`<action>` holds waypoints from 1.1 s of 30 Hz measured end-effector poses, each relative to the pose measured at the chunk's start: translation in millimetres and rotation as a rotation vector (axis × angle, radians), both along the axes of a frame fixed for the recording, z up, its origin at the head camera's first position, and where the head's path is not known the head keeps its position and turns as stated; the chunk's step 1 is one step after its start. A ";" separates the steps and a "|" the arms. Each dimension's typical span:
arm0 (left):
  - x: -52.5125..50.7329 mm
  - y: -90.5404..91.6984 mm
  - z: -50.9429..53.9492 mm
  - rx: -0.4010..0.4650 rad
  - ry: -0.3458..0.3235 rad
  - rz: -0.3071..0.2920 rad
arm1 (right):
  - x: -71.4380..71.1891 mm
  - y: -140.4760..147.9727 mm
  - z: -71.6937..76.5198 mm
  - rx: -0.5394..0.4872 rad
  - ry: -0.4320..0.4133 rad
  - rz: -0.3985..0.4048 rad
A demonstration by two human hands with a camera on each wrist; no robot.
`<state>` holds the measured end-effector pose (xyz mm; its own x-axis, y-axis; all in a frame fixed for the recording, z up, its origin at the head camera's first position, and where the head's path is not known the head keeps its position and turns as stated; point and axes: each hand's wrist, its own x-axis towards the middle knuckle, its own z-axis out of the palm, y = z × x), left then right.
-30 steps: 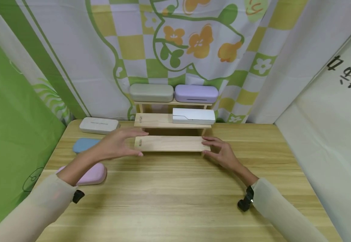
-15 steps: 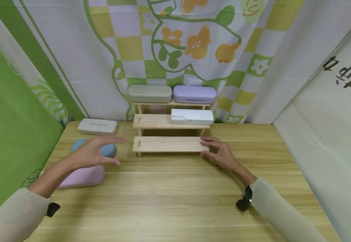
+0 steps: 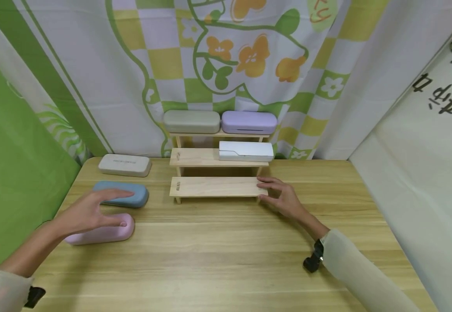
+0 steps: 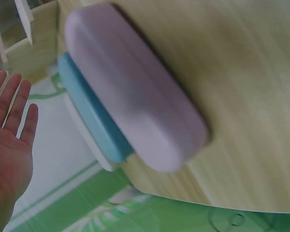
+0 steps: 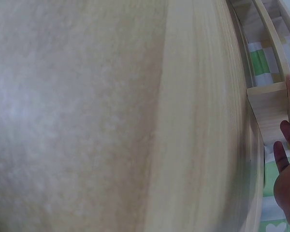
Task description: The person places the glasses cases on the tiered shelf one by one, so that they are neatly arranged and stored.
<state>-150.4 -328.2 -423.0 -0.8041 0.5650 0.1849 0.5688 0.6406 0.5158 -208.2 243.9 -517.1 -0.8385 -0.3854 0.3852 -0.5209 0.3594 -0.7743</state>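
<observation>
Wood table (image 3: 226, 264); curtain (image 3: 245, 47) hung far. White case (image 3: 124, 165), blue case (image 3: 138, 199), pink case (image 3: 99, 235) lay left; left hand (image 3: 82, 214) hovered above, fingers wide. 3-tier stand (image 3: 195, 157) held 3 closed cases (image 3: 248, 122); right hand (image 3: 284, 200) pinched nearest tier (image 3: 214, 186) at right.

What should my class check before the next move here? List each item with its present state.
1. Lowest step of the wooden stand bears no case: ok.
2. Right hand at the stand's right end: ok.
3. Left hand holding a case: not ok, it holds nothing.
4. Pink case lying on the table: ok.
5. Pink case's contents: cannot tell, its inside is hidden.
</observation>
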 end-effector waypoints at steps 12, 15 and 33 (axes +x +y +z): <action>6.3 -46.4 -31.3 0.030 0.141 0.002 | 0.5 -0.1 0.0 0.005 -0.001 -0.002; 10.4 -56.2 -37.5 0.000 0.146 0.032 | 0.6 -0.6 0.3 0.000 -0.013 -0.005; 22.4 -86.1 -63.4 -0.063 0.138 0.117 | 2.5 -2.4 2.2 -0.021 -0.004 -0.002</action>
